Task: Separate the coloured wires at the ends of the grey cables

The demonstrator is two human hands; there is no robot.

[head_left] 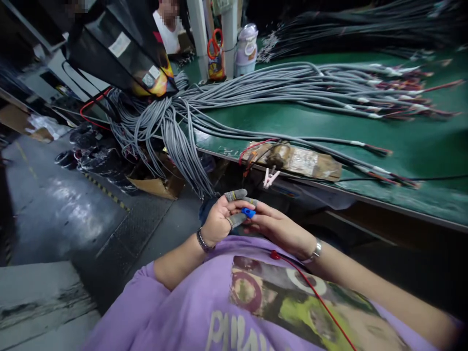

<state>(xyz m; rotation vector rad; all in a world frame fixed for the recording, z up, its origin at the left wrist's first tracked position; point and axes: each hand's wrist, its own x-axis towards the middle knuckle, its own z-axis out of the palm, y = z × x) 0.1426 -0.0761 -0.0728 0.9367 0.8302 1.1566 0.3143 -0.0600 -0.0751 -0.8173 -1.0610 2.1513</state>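
Both hands meet in front of my chest, just below the bench edge. My left hand (219, 220) is curled, with grey finger cots on two fingertips, and pinches a small blue connector (249, 212). My right hand (280, 228) is closed too, its fingertips touching the same blue piece. A thin red wire (314, 292) runs from near my right wrist down across my purple shirt. Each wrist wears a bracelet or watch.
A green bench (420, 141) carries a big bundle of grey cables (263, 87) that spills over its left edge. A taped cardboard patch (307, 163) and a clothes peg (269, 178) sit at the bench edge. Scissors in a holder (216, 53), a flask (246, 48) and another person (168, 29) are at the back.
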